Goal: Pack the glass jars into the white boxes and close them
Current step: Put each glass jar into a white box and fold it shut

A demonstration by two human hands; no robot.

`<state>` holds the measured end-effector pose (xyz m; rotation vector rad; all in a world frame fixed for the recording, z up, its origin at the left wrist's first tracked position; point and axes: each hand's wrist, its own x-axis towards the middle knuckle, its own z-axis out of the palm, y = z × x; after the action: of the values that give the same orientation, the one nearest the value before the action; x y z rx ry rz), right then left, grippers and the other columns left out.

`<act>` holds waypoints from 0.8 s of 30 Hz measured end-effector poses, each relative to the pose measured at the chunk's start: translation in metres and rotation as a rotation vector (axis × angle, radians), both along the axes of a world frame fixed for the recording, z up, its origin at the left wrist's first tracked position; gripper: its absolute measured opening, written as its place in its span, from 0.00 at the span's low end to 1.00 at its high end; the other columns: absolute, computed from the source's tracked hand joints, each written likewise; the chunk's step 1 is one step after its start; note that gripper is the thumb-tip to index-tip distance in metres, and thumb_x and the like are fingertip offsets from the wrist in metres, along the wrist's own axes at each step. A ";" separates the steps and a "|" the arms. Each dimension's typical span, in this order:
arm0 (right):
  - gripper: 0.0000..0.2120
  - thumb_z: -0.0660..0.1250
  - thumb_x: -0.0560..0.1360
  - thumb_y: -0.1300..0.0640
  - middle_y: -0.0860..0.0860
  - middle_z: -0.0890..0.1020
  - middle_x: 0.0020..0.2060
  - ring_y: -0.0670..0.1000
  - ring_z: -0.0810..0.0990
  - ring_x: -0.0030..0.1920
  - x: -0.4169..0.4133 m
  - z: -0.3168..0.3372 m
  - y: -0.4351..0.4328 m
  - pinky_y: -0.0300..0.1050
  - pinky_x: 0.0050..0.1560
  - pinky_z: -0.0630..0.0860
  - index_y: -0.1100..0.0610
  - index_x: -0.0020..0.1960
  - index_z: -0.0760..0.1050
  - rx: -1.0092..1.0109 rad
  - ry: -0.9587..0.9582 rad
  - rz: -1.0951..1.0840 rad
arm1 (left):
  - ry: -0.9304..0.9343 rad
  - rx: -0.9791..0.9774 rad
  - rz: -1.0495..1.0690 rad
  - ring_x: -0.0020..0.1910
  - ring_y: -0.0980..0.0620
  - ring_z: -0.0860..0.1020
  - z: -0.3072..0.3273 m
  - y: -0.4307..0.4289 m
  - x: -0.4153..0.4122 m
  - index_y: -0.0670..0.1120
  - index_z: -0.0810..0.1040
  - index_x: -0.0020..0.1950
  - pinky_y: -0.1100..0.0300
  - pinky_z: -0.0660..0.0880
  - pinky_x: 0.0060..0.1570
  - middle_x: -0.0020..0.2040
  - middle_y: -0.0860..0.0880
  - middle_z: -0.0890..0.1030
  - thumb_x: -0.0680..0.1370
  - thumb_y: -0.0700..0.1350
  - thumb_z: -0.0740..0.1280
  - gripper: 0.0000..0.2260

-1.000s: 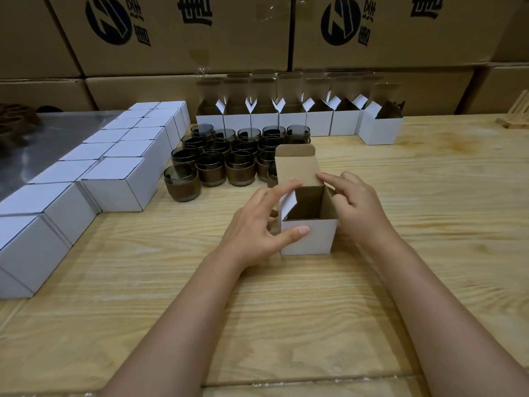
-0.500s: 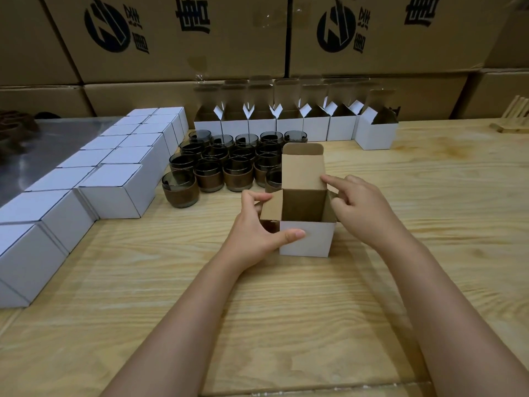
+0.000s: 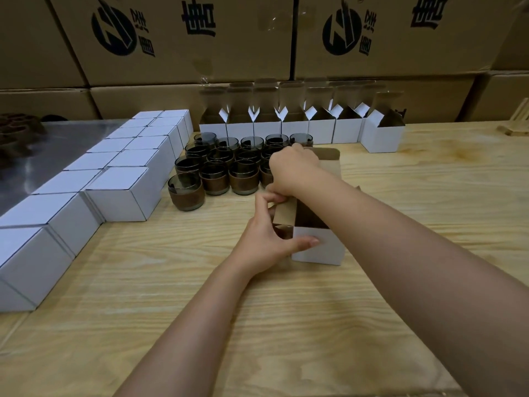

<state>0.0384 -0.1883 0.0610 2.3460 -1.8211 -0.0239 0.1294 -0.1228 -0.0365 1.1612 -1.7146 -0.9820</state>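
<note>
An open white box (image 3: 319, 249) with a brown inside stands on the wooden table, its lid flap up behind my right arm. My left hand (image 3: 264, 236) holds the box, thumb on the white front and fingers pinching the left side flap. My right hand (image 3: 294, 170) has crossed over the box and curls down over the glass jar nearest to it, which is mostly hidden under the fingers. Several dark glass jars (image 3: 214, 174) with brown bands stand in rows just behind and left of the box.
Closed white boxes (image 3: 123, 193) sit in two rows along the left. A row of open white boxes (image 3: 320, 131) lines the back, under stacked brown cartons (image 3: 186, 38). A metal sheet (image 3: 57, 141) covers the far left, and a wooden piece (image 3: 515, 124) lies far right.
My right hand left the box's right flap and swung over the box to the nearest jar. My left hand stayed on the box, with its fingers now pinching the left flap.
</note>
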 end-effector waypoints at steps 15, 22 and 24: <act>0.16 0.68 0.75 0.52 0.57 0.72 0.60 0.60 0.62 0.66 0.001 0.003 -0.015 0.51 0.59 0.64 0.54 0.59 0.67 0.216 0.058 -0.174 | -0.018 0.012 -0.013 0.59 0.71 0.70 0.002 0.001 -0.002 0.73 0.58 0.52 0.70 0.69 0.51 0.56 0.72 0.68 0.55 0.67 0.75 0.34; 0.12 0.65 0.75 0.53 0.57 0.70 0.52 0.59 0.63 0.63 0.009 0.006 -0.014 0.55 0.64 0.59 0.55 0.38 0.64 0.257 0.030 -0.139 | 0.020 -0.013 -0.010 0.55 0.76 0.71 0.000 0.000 -0.002 0.63 0.60 0.55 0.80 0.67 0.46 0.55 0.71 0.72 0.56 0.64 0.77 0.35; 0.10 0.66 0.75 0.50 0.56 0.71 0.54 0.59 0.64 0.61 0.010 0.006 -0.015 0.54 0.63 0.59 0.56 0.44 0.69 0.261 0.006 -0.108 | 0.008 -0.003 -0.005 0.56 0.75 0.71 0.000 0.000 -0.002 0.64 0.60 0.55 0.80 0.67 0.47 0.57 0.68 0.72 0.56 0.65 0.77 0.35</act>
<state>0.0481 -0.2034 0.0674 2.4038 -2.0508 -0.2988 0.1275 -0.1230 -0.0368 1.1506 -1.7130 -0.9859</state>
